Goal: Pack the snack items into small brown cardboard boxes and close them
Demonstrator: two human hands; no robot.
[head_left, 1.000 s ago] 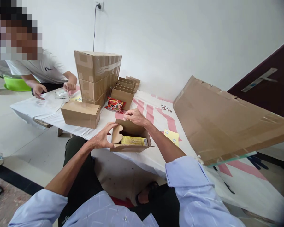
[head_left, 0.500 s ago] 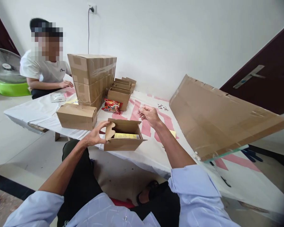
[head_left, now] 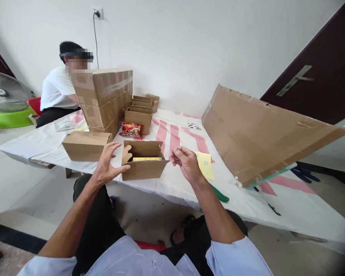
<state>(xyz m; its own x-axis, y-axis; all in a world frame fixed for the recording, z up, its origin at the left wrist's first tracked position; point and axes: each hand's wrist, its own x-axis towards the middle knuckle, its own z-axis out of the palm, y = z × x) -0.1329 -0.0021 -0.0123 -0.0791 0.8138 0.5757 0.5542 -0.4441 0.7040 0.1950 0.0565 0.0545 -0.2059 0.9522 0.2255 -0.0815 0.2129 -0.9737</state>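
An open cardboard box (head_left: 143, 171) stands at the table's near edge, its top flaps up. Inside it lies a yellow printed pack (head_left: 147, 158), mostly hidden by the box walls. My left hand (head_left: 107, 164) is at the box's left end with fingers and thumb spread, holding nothing; the thumb tip is at the box's near corner. Just off the right end, my right hand (head_left: 186, 163) has its fingers pinched together; what they hold, if anything, I cannot make out. A red snack packet (head_left: 131, 130) lies behind the box.
A closed carton (head_left: 84, 147) sits to the left, with stacked taped cartons (head_left: 106, 92) behind it. Several open boxes (head_left: 139, 117) line up further back. On the right are a yellow sheet (head_left: 204, 166), a green-handled tool (head_left: 220, 194) and a leaning cardboard panel (head_left: 261, 138). A co-worker (head_left: 56, 90) sits at left.
My left hand has let go of the box's left flap and opened wider. My right hand has moved down and toward me, beside the box's right end. The co-worker has leaned behind the stack.
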